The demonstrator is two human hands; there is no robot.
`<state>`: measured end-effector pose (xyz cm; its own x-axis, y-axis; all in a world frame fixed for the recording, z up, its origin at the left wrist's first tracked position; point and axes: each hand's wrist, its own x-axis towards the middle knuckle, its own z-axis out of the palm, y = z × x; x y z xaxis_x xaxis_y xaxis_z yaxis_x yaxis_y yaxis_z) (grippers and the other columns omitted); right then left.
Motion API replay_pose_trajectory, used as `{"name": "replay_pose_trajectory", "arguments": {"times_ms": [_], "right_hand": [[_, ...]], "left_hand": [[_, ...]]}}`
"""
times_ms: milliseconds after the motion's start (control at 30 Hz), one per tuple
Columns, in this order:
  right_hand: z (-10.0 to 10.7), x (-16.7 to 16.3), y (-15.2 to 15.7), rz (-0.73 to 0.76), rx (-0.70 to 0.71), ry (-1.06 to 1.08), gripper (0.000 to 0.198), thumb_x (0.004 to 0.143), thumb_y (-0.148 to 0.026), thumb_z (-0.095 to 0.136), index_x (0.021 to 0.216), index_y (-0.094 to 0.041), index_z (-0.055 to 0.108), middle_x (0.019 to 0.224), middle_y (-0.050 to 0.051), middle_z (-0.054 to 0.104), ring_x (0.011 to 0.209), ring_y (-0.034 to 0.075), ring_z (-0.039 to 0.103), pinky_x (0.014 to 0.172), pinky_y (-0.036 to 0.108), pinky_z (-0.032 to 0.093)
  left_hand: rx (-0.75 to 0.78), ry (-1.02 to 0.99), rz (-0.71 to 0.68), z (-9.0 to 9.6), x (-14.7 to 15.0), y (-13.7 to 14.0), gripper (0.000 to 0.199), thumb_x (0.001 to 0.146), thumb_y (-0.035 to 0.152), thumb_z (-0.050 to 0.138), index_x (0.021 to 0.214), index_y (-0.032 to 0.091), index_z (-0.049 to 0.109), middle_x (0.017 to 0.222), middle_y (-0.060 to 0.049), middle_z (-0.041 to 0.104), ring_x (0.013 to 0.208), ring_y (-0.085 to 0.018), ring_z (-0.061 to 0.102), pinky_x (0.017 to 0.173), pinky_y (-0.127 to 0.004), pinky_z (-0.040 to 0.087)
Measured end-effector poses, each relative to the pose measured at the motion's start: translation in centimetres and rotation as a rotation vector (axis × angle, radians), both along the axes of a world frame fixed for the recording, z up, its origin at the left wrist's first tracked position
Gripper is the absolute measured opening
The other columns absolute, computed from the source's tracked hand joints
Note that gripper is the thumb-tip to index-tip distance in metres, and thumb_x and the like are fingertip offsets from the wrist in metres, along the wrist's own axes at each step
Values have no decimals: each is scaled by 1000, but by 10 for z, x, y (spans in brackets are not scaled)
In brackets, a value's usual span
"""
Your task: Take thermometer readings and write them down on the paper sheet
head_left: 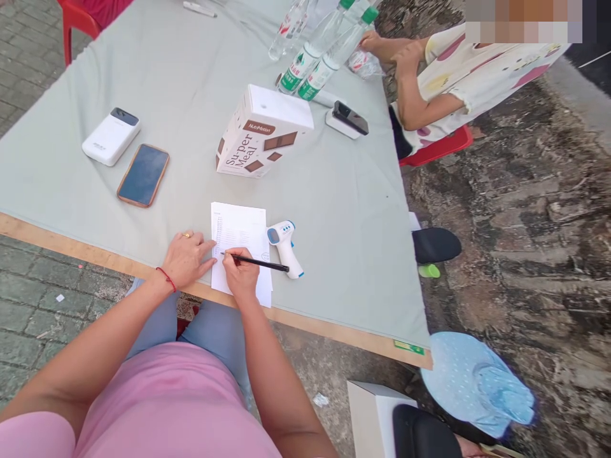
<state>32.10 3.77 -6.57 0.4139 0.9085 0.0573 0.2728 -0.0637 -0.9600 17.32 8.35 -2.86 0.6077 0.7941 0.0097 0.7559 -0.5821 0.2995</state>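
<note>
A: R hand (242,275); what's it got?
B: Fingers closed round a blk pen (262,263), pinch grip; tip's at the printed paper (241,219), nr its L edge; paper's under R hand & runs on beyond it.
A: & L hand (189,259)?
B: Palm down, fingers loosely spread, holding nothing; thumb & index at paper's L edge; it's just L of R hand, on the cloth-covered surface (353,242); red string (166,278) on that wrist, ring (186,235) on a finger.
A: Closest to R hand otherwise?
B: Wht/blue handheld thermometer (286,245), just to its R; pen's back end crosses the handle in this view; can't tell if they touch.
A: Farther out?
B: Beyond R hand, "Su-per Meal" box (260,130), upright; past that, grn-capped btls (317,63); beyond L hand & to its L, phone (143,175), then wht device w/ dark display (112,137) nr it; far R of both, another person (458,83), seated, arms nr surface edge.
</note>
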Motion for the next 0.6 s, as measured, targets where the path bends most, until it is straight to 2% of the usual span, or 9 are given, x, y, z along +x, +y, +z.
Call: {"name": "replay_pose_trajectory", "arguments": {"times_ms": [333, 433, 533, 600], "right_hand": [[-4, 0, 1, 26, -11, -54, 12, 73, -32, 52, 69, -21, 57, 65, -2, 59, 63, 15, 53, 64, 29, 45], [-5, 0, -3, 6, 31, -104, 12, 76, -31, 51, 71, -21, 56, 66, -2, 57, 62, 15, 52, 63, 29, 45], [-2, 9, -1, -21, 151, -268, 16, 86, -29, 48, 87, -21, 61, 80, 2, 61, 75, 18, 57, 72, 32, 47], [2, 21, 6, 40, 217, -445, 24, 91, -25, 43, 103, -22, 63, 94, 6, 62, 91, 21, 58, 81, 35, 47]], "left_hand": [[-8, -38, 4, -1, 0, 0, 35, 91, 41, 55, 119, 21, 63, 95, -11, 60, 93, -28, 53, 76, -38, 34], [-3, -22, 4, -1, 0, 1, 35, 92, 41, 55, 120, 21, 63, 95, -11, 60, 92, -27, 53, 76, -38, 34], [15, -6, -2, -2, -1, 2, 36, 92, 42, 55, 120, 22, 62, 96, -10, 61, 92, -27, 54, 76, -38, 35], [35, -5, -7, -4, -2, 1, 35, 92, 42, 55, 119, 22, 63, 96, -9, 62, 91, -27, 54, 76, -38, 37]]}}
